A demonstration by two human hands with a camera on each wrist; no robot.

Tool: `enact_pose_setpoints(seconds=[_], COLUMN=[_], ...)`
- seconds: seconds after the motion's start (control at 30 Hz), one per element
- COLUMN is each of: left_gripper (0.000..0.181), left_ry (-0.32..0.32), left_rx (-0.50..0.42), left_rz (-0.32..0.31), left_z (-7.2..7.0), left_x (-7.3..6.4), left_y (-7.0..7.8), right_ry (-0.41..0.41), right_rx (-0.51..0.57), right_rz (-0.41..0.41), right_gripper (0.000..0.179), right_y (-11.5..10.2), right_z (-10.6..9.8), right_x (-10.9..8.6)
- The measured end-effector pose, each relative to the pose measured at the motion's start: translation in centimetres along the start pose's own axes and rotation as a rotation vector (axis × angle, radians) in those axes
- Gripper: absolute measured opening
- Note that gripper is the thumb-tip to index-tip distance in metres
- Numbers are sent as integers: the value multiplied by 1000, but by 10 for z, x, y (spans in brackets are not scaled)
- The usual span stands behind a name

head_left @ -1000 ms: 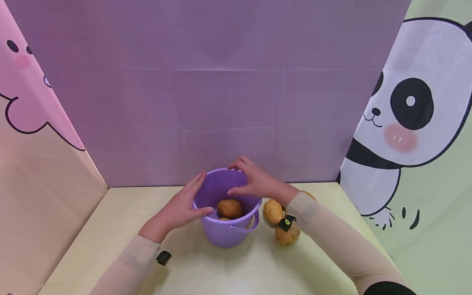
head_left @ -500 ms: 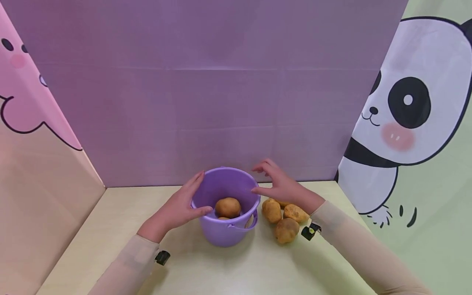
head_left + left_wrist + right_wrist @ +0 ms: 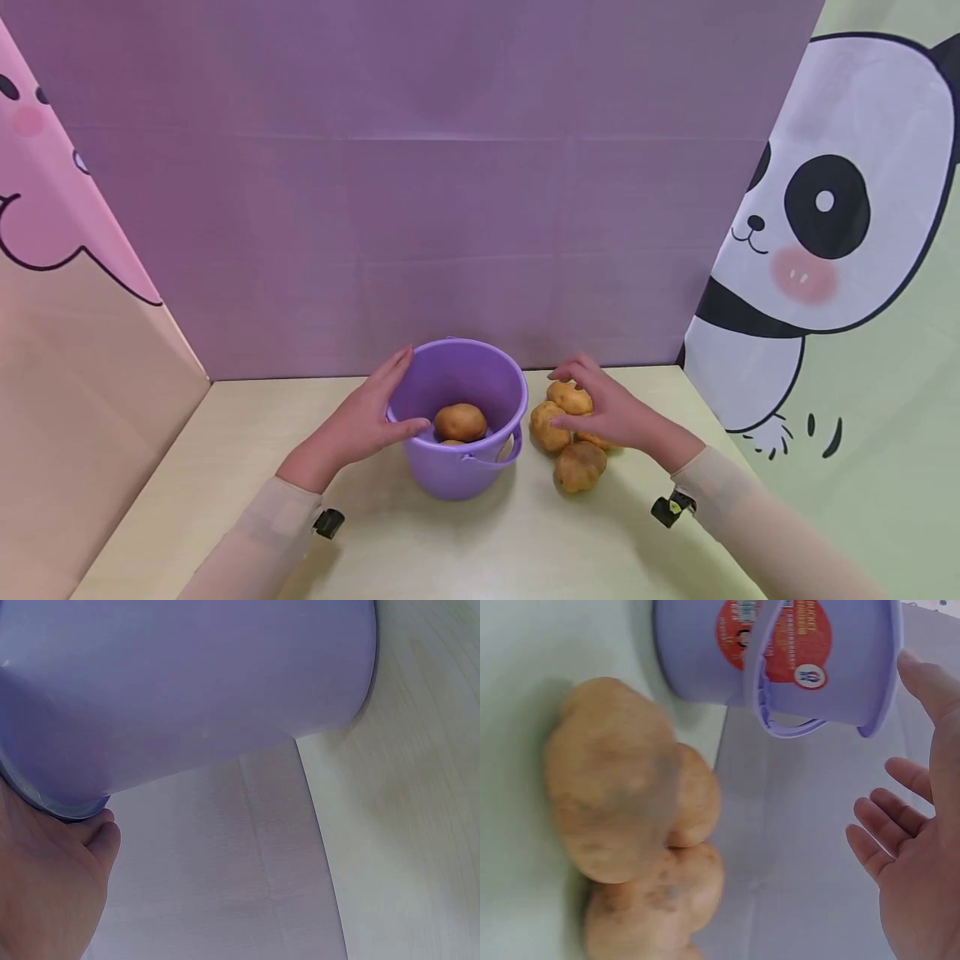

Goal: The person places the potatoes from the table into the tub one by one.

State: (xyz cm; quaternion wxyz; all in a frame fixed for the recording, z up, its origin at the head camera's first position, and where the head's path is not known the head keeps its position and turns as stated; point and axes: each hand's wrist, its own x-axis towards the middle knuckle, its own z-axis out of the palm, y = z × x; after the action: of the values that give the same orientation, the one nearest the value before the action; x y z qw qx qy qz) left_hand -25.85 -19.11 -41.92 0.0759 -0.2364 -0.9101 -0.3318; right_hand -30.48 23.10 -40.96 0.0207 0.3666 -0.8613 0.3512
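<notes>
A purple bucket [image 3: 453, 475] stands upright on the table, tipped slightly toward the head camera by perspective. Inside it lies a brown potato [image 3: 461, 422], with part of another potato showing below. My left hand [image 3: 352, 429] holds the bucket's left rim, its thumb over the front edge and its fingers along the side. Just right of the bucket is a cluster of several potatoes [image 3: 581, 467]. Above these hovers my right hand [image 3: 618, 414], thumb and fingers spread apart with nothing between them; the right wrist view shows its relaxed fingers [image 3: 889, 814] apart from the potatoes.
The bucket's handle [image 3: 510, 454] hangs down on its right side, near the potatoes. A purple backdrop [image 3: 465, 208] rises right behind the bucket. Side panels carry a pink figure [image 3: 67, 208] and a panda [image 3: 847, 200]. Pale wooden table [image 3: 450, 558] extends in front.
My right hand has moved right, from over the bucket's opening past its rim to above the potatoes. The left hand has stayed on the rim, and the view has shifted slightly.
</notes>
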Motion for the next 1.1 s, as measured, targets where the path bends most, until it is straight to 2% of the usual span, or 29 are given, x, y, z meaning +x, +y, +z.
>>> enact_pose_setpoints(seconds=[0.2,0.4,0.63,1.1], left_gripper=[109,109,109,108], left_ry=[1,5,5,4], left_rx=[-1,5,1,-1], left_rz=[0,7,4,4], left_z=[0,0,0,1], left_x=[0,0,0,1], left_y=[0,1,0,-1], right_ry=[3,-27,-57,-62], right_rx=[-53,-91,-81,-117], right_rz=[-13,-25,26,8], right_gripper=[58,67,72,70], right_y=[8,19,27,36], right_z=[7,13,23,39], right_x=[-18,-31,-46,-59])
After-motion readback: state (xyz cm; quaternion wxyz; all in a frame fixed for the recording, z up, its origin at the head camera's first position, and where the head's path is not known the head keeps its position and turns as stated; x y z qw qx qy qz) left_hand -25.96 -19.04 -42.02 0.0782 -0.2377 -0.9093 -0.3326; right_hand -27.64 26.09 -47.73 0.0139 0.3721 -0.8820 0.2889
